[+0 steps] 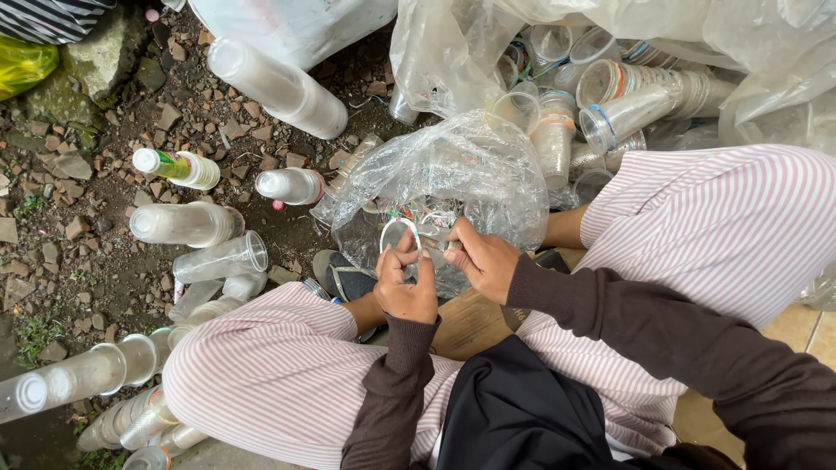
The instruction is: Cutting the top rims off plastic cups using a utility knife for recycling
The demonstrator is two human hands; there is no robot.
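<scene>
Hidden, cropped and unclear parts of the view

The clear cup [402, 237] is mostly covered by the left hand [406, 283] and right hand [484, 259], so only its rim shows, and how firmly the fingers grip cannot be told. Inside the crumpled plastic bag [453, 174] at centre, small coloured scraps are too blurred by the film to identify. The stack of cups [52, 383] at lower left runs off the frame edge. The yellow bag [22, 65] and striped cloth [52, 13] at upper left are cut off. The sandal [344, 277] lies half under the striped trouser leg [261, 365]. The large bag of cups [662, 52] at upper right continues past the edge.
</scene>
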